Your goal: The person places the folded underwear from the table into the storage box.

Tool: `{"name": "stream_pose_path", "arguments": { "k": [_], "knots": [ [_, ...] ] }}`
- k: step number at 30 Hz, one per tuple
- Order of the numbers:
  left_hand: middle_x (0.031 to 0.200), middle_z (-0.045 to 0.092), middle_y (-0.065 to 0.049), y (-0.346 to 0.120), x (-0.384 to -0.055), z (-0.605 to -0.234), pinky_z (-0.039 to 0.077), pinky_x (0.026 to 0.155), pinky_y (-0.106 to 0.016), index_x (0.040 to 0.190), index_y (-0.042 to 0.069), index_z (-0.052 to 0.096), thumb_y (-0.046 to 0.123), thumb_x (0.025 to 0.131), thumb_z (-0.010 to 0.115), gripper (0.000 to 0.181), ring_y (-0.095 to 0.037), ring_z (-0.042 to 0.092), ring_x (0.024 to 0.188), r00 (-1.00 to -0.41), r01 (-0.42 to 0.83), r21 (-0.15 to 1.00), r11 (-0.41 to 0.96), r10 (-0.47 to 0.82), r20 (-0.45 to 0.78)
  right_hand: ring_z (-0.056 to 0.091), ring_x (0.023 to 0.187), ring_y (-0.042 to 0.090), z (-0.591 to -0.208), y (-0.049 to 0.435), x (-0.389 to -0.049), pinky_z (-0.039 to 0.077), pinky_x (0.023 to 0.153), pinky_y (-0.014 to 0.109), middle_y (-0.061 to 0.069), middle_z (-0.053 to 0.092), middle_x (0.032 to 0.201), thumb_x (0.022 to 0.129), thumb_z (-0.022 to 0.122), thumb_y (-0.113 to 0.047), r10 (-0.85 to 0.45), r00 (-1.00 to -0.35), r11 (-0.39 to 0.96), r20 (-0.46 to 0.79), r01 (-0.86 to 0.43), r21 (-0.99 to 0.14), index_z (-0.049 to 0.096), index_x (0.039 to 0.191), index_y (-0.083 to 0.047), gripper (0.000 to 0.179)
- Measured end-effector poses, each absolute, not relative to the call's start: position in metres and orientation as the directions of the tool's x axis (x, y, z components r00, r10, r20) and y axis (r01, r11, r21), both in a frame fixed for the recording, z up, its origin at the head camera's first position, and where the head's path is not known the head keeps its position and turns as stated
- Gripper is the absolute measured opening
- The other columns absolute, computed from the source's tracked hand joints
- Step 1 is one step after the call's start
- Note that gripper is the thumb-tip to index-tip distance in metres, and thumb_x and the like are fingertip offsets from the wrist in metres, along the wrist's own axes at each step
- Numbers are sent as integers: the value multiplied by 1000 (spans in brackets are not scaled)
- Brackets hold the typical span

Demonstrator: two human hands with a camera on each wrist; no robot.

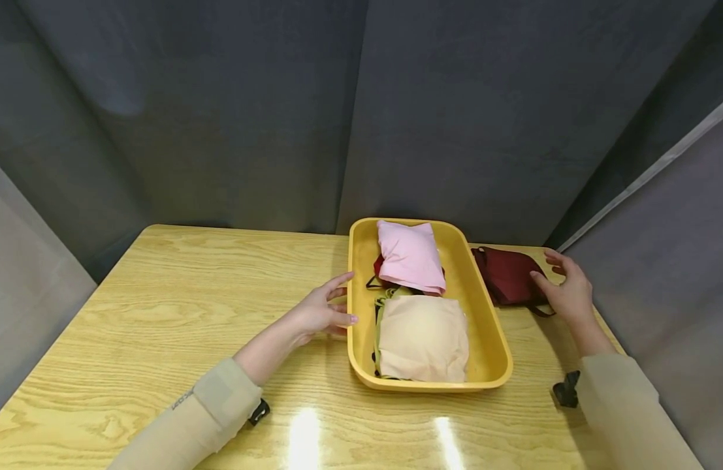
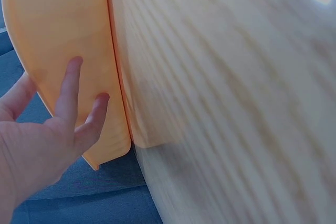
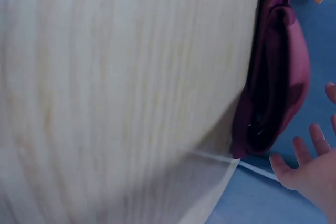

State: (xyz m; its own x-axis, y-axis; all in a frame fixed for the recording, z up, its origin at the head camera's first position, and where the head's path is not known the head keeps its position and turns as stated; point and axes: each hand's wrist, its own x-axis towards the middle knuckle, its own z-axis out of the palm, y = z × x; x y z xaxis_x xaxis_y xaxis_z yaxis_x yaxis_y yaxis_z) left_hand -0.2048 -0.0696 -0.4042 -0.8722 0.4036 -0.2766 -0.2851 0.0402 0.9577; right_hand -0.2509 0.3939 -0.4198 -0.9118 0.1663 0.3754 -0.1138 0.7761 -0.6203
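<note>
A yellow plastic bin (image 1: 490, 339) stands on the table in the head view. Inside it, a folded pink garment (image 1: 409, 251) lies at the far end and a folded beige garment (image 1: 424, 339) nearer me, both partly covering darker strapped pieces. My left hand (image 1: 320, 313) is at the bin's left side, fingers spread along the outer wall (image 2: 58, 24). Right of the bin lies a folded maroon bra (image 1: 511, 277), its strap sticking out toward me. My right hand (image 1: 569, 294) hovers by its right end with fingers apart, holding nothing. The right wrist view shows the bra's folded edge (image 3: 268, 87).
A wooden table (image 1: 220, 313) spreads under everything, with bare surface to the bin's left. Dark grey curtains (image 1: 249, 117) rise behind its far edge, and a lighter curtain (image 1: 678, 228) hangs close to the right arm. Black buckles hang at both sleeves.
</note>
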Motion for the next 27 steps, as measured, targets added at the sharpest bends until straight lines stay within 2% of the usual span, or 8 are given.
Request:
{"name": "stream_pose_path", "arguments": {
  "k": [2, 9, 19, 27],
  "knots": [
    [150, 28, -19, -70, -205, -404, 56, 77, -45, 148, 29, 28, -14, 81, 63, 87, -40, 48, 123, -871, -288, 957, 38, 405, -278, 46, 114, 46, -423, 397, -252, 36, 93, 59, 29, 49, 129, 91, 62, -23, 163, -919, 775, 360, -106, -623, 43, 138, 0, 56],
    [150, 28, -19, -70, -205, -404, 56, 77, -45, 148, 28, 27, -14, 81, 63, 87, -40, 48, 123, -870, -286, 957, 39, 409, -277, 44, 115, 51, -433, 407, -260, 35, 92, 62, 34, 44, 131, 92, 61, -28, 148, -942, 771, 301, -81, -632, 39, 140, 1, 60],
    [150, 28, -19, -70, -205, -405, 56, 77, -46, 148, 29, 27, -14, 81, 63, 87, -40, 49, 122, -870, -284, 958, 41, 409, -275, 42, 117, 54, -442, 413, -269, 38, 94, 63, 38, 34, 138, 92, 56, -41, 146, -980, 747, 138, 18, -665, 25, 147, -1, 74],
    [150, 29, -18, -70, -205, -405, 56, 76, -45, 148, 29, 28, -13, 81, 63, 86, -39, 50, 122, -873, -282, 959, 43, 404, -275, 31, 127, 54, -443, 419, -274, 32, 98, 65, 37, 23, 144, 91, 58, -44, 134, -990, 731, 49, 65, -680, 14, 149, -1, 85]
  ]
}}
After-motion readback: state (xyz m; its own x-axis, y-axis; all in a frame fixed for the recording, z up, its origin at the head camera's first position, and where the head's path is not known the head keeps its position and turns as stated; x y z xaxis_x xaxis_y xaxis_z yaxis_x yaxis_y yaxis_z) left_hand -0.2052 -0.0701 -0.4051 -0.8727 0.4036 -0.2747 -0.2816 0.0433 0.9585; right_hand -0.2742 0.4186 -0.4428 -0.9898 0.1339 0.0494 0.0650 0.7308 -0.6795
